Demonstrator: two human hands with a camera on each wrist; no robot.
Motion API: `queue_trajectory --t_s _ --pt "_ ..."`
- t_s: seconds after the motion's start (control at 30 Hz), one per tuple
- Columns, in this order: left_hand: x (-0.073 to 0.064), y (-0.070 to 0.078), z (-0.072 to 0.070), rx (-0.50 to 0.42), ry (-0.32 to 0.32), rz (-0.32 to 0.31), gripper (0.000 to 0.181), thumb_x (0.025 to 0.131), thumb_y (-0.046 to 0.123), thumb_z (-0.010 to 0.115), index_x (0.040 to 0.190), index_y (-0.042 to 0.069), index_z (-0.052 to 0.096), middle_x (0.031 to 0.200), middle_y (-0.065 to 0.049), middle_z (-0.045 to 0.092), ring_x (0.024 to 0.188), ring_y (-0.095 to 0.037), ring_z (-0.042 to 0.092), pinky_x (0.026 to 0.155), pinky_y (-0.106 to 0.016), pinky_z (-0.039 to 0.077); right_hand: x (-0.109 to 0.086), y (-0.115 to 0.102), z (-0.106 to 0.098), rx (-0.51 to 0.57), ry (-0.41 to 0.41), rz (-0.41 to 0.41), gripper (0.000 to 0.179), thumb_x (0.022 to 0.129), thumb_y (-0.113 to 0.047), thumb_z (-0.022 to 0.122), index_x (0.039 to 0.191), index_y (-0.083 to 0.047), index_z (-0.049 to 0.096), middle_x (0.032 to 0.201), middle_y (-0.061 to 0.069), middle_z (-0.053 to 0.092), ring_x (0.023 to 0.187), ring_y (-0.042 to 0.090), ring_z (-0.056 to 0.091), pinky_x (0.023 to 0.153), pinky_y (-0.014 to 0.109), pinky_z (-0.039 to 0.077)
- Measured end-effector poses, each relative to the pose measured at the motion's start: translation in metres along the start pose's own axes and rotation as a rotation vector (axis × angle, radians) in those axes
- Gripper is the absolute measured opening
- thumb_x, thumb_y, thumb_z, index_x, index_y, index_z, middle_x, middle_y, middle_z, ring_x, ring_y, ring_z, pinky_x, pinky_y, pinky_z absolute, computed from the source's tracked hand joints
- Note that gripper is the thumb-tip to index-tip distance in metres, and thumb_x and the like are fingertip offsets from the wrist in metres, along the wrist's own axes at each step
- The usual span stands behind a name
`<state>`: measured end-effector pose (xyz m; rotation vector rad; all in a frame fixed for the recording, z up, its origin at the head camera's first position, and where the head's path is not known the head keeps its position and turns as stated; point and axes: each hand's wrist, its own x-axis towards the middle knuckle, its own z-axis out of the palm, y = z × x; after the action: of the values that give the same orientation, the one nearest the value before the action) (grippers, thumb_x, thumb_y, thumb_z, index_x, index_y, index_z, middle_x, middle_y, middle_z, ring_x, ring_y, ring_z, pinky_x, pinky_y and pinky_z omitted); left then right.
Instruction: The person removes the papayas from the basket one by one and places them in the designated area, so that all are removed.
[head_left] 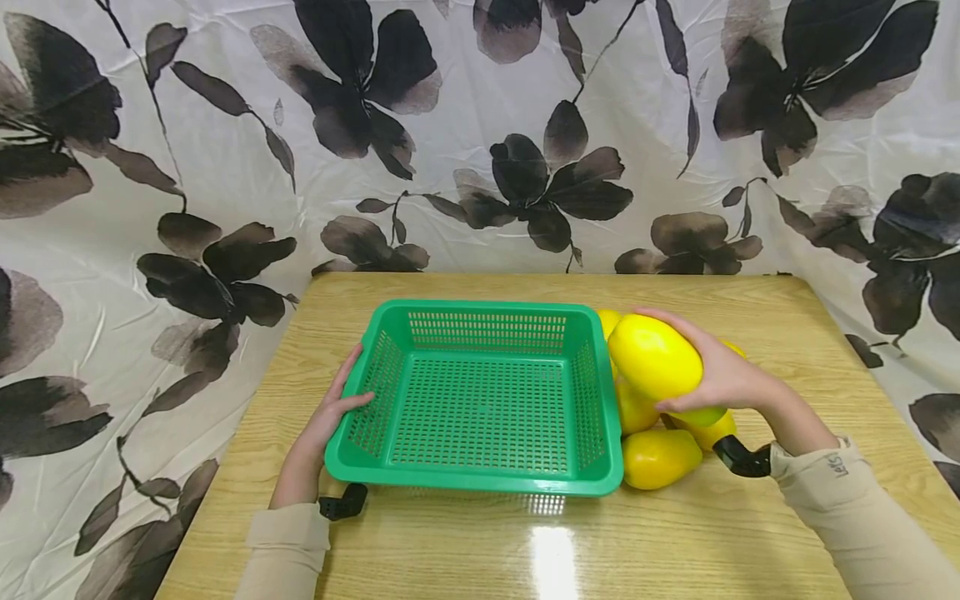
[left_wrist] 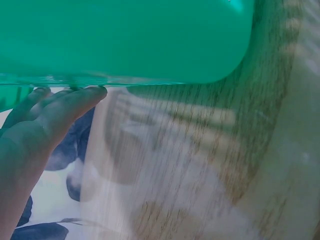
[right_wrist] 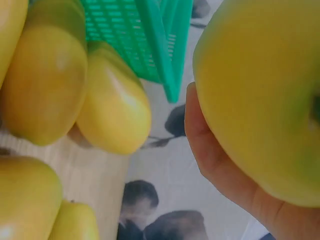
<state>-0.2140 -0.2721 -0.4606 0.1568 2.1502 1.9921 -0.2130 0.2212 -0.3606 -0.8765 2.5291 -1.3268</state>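
Note:
A green plastic basket (head_left: 480,481) with slotted walls and a mesh floor sits on the table; nothing lies in it. My left hand (head_left: 330,419) grips its left rim, thumb over the edge and fingers along the outer wall. In the left wrist view those fingers (left_wrist: 65,117) meet the basket's underside edge. Beyond the opposite rim, my right hand (head_left: 723,375) holds a large yellow mango (head_left: 654,357) above several other mangoes (head_left: 660,460). The right wrist view shows the held mango (right_wrist: 260,105) close up, raised clear of the pile, with fingers curved round its side.
The mangoes lie bunched against the basket's right side, partly hidden by my right hand. Under everything is a light wooden table (head_left: 420,542), its far edge meeting a floral cloth backdrop (head_left: 465,108). Each wrist carries a small black device (head_left: 742,457).

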Motion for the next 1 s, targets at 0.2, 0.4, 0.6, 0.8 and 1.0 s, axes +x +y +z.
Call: queue_trajectory --t_s 0.2,0.4,0.6,0.8,1.0 --pt "0.0 0.001 -0.001 0.038 0.011 0.002 0.067 0.086 0.009 0.046 0.137 0.032 0.009 0.142 0.004 -0.006 0.126 -0.024 -0.006 0.094 -0.056 0.006 -0.016 0.001 -0.006 -0.046 0.043 0.021 0.102 0.054 -0.011 0.08 0.135 -0.019 0.019 0.125 -0.002 0.034 0.095 0.014 0.045 0.071 0.034 0.043" --pt "-0.001 0.002 -0.001 0.081 0.025 -0.009 0.067 0.086 0.011 0.046 0.136 0.034 0.009 0.142 0.006 -0.005 0.126 -0.023 -0.008 0.092 -0.06 0.003 -0.035 0.004 -0.01 -0.1 0.097 0.037 0.102 0.053 -0.008 0.08 0.135 -0.017 0.02 0.128 -0.003 0.032 0.098 0.008 0.043 0.071 0.027 0.042" --pt "-0.002 0.002 0.0 0.04 0.017 -0.011 0.067 0.086 0.01 0.046 0.136 0.036 0.01 0.141 0.006 -0.005 0.126 -0.022 -0.006 0.094 -0.056 0.007 -0.054 0.016 -0.011 -0.128 0.143 0.122 0.099 0.056 -0.008 0.078 0.135 -0.018 0.02 0.124 -0.008 0.033 0.092 0.005 0.044 0.066 0.028 0.043" --pt "-0.002 0.001 0.0 0.036 0.02 -0.018 0.066 0.086 0.011 0.046 0.135 0.037 0.011 0.141 0.007 -0.005 0.127 -0.023 -0.006 0.094 -0.056 0.007 -0.071 0.033 -0.012 -0.122 0.188 0.176 0.098 0.057 -0.005 0.076 0.136 -0.018 0.019 0.123 -0.009 0.032 0.092 0.005 0.043 0.065 0.026 0.043" --pt "-0.002 0.001 0.0 0.004 0.009 -0.008 0.065 0.086 0.009 0.045 0.135 0.036 0.011 0.141 0.006 -0.006 0.127 -0.022 -0.004 0.095 -0.054 0.009 -0.086 0.043 -0.014 -0.161 0.25 0.248 0.098 0.058 -0.006 0.076 0.136 -0.02 0.019 0.119 -0.011 0.032 0.088 0.003 0.042 0.063 0.026 0.041"
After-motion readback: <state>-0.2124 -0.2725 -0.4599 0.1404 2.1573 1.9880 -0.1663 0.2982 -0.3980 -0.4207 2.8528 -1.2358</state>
